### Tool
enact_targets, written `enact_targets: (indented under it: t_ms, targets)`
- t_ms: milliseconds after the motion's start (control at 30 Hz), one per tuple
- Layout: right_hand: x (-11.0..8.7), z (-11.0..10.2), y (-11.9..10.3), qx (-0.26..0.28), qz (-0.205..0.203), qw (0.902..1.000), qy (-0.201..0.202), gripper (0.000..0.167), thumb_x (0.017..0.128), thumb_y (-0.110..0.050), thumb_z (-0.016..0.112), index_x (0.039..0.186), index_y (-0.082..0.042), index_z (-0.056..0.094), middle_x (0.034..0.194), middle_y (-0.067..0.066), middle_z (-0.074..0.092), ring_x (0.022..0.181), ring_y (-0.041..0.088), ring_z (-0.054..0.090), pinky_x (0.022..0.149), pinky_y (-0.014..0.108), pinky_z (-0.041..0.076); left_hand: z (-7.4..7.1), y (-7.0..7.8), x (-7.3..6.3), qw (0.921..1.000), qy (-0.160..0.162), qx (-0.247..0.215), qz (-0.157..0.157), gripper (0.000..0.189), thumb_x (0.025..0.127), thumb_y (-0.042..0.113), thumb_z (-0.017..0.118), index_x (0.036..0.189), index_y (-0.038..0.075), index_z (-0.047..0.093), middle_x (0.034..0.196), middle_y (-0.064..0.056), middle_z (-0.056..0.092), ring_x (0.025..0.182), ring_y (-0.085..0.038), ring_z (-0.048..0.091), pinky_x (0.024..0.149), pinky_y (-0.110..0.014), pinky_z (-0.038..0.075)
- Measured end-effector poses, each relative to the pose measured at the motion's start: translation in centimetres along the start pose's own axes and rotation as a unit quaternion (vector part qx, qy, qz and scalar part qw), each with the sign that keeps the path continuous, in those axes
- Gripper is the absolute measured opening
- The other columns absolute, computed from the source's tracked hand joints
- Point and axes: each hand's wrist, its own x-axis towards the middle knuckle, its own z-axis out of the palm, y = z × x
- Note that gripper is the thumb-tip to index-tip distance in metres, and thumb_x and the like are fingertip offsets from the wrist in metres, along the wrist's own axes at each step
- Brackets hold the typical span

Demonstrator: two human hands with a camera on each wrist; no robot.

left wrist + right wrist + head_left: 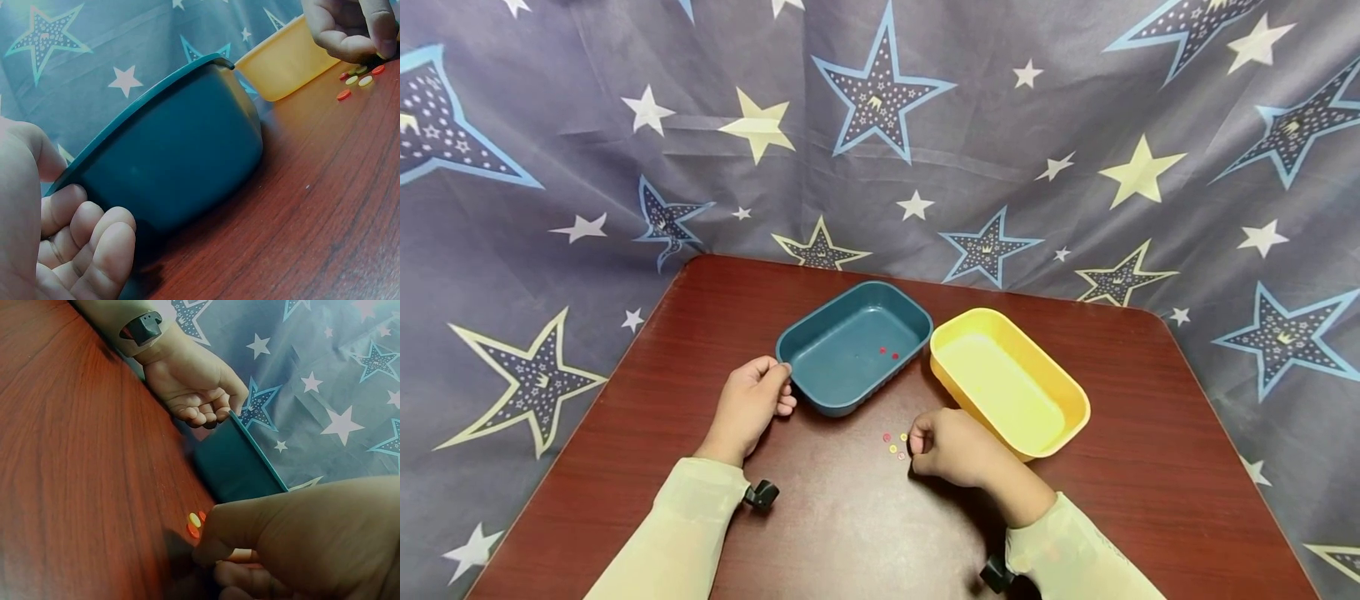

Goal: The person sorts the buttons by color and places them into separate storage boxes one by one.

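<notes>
My left hand [752,402] grips the near left end of a dark teal plastic bin [842,354], thumb over the rim and fingers curled below it. Inside that bin lie two small red buttons [895,356]. Several loose red and yellow buttons [365,81] lie on the table in front of the bins. Right beside them is my right hand [955,447], thumb and fingertips pinched together low over the wood. A bit of a yellow button [380,55] shows at those fingertips in the left wrist view; the hand hides most of it.
A yellow plastic bin [1075,396] stands right of the teal one, their near corners close together, just behind my right hand. The reddish-brown table [647,467] ends at a grey star-patterned curtain [970,167] at the back and sides.
</notes>
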Motion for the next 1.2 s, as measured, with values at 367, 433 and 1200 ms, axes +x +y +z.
enact_targets:
  t_ms: [367,433,1200]
  targets:
    - [-0.13,0.21,0.34,0.034,-0.014,0.9993,0.002,0.024,0.077,-0.008,0.082,0.076,-0.024,0.065,0.072,-0.018,0.057,0.07,0.0,0.054,0.068,0.02,0.047,-0.1,-0.06,0.06,1.0,-0.003,0.0,-0.003,0.033,0.111,0.024,0.065,0.091,-0.002,0.061,0.081,-0.007,0.064,0.064,-0.014,0.07,0.063,-0.027,0.068]
    - [-0.14,0.22,0.4,0.041,-0.012,0.9991,0.001,0.023,0.077,-0.007,0.081,0.077,-0.024,0.065,0.072,-0.018,0.058,0.07,0.0,0.055,0.069,0.02,0.047,-0.09,-0.04,0.05,1.0,-0.002,-0.001,-0.003,0.033,0.111,0.024,0.065,0.091,-0.002,0.061,0.081,-0.007,0.064,0.064,-0.014,0.07,0.062,-0.027,0.068]
    - [-0.06,-0.08,0.33,0.056,-0.01,0.9982,-0.02,0.019,0.088,-0.007,0.072,0.087,-0.023,0.083,0.084,-0.019,0.076,0.075,0.001,0.06,0.069,0.02,0.05,0.02,0.06,-0.07,1.0,-0.003,-0.001,-0.004,0.033,0.112,0.022,0.064,0.09,-0.002,0.06,0.081,-0.007,0.063,0.064,-0.014,0.069,0.062,-0.026,0.067]
